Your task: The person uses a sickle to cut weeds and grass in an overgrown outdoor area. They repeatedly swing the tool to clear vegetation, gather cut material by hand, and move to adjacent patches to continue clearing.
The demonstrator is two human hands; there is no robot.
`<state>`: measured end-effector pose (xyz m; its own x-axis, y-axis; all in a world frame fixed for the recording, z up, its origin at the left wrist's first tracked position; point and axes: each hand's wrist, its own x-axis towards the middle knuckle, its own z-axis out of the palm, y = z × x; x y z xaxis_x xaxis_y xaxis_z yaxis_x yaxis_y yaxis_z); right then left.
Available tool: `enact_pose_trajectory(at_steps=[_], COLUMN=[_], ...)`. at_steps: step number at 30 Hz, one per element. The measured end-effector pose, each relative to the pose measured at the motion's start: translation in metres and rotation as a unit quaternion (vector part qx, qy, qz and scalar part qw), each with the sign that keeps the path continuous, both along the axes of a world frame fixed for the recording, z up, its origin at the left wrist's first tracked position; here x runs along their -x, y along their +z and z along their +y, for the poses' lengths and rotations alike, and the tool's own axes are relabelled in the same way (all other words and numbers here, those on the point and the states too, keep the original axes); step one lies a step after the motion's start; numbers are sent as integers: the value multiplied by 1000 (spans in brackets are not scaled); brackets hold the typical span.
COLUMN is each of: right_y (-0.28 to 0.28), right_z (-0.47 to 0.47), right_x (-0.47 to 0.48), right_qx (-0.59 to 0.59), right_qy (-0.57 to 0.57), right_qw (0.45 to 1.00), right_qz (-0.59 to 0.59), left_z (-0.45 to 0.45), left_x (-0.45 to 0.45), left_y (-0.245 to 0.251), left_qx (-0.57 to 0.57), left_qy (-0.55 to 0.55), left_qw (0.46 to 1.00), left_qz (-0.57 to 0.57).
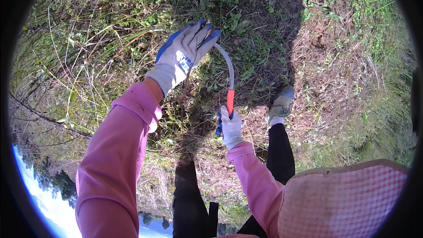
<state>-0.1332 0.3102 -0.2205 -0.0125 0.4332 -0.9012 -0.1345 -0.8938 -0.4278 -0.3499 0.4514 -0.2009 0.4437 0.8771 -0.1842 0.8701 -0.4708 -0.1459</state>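
Observation:
My left hand, in a grey-white work glove with blue coating, reaches over the weeds, its back towards me. The fingers stretch forward; the palm is hidden, so whether it grips any stems cannot be told. A thin dry stalk runs down beside the glove. In my right hand, gloved too, is a sickle by its orange handle. Its curved metal blade arcs up and left, and the tip end passes behind the left thumb. Low green weeds lie in shade under the blade.
Tall grass and stems stand to the left, with a dark bare branch below. Dry cut-looking straw covers ground on the right. My shoe rests near the sickle. A pink gingham hat brim blocks the lower right.

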Motion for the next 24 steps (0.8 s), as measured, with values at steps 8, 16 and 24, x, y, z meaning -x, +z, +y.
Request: enact_pose_trajectory(at_steps=[8, 16, 24], right_y=[-53, -46, -43], right_z=[170, -111, 94], right_x=[123, -34, 106], right_qx=[-346, 29, -192], right_qy=[446, 459, 390], right_qw=[796, 887, 895], right_qz=[-218, -32, -103], left_z=[37, -44, -59], left_x=[69, 154, 118], left_y=[-38, -104, -48], left_qx=[102, 333, 268], left_qy=[137, 301, 256], left_qw=[932, 856, 892], left_qz=[321, 255, 260])
